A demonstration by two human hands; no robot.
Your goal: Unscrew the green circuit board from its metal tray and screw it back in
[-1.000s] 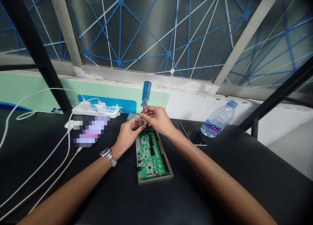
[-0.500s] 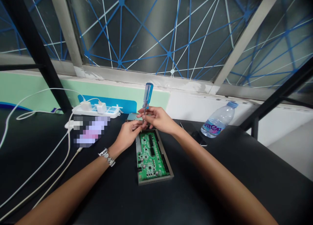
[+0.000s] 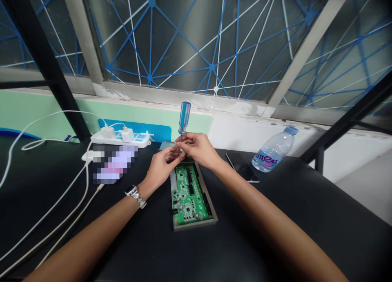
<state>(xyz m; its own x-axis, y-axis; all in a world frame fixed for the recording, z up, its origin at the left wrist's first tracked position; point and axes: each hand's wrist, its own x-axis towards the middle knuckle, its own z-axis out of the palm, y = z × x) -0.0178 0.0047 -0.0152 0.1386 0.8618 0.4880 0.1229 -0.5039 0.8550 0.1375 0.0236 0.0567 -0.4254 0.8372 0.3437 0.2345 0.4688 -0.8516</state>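
Observation:
A green circuit board in a grey metal case lies on the black table. A screwdriver with a clear blue handle stands upright over the board's far end. My right hand pinches the screwdriver's metal shaft just below the handle. My left hand, a watch on its wrist, has its fingers closed round the lower shaft near the tip, at the board's far left corner. The tip itself is hidden by my fingers.
A white power strip with chargers and white cables is at the back left, beside a blurred-out object. A dark phone and a water bottle lying on its side are at the right. A window wall rises behind.
The screwdriver tilted right half a second ago while my right-hand fingers spread; now it stands upright again and my right fingers have closed back on the shaft.

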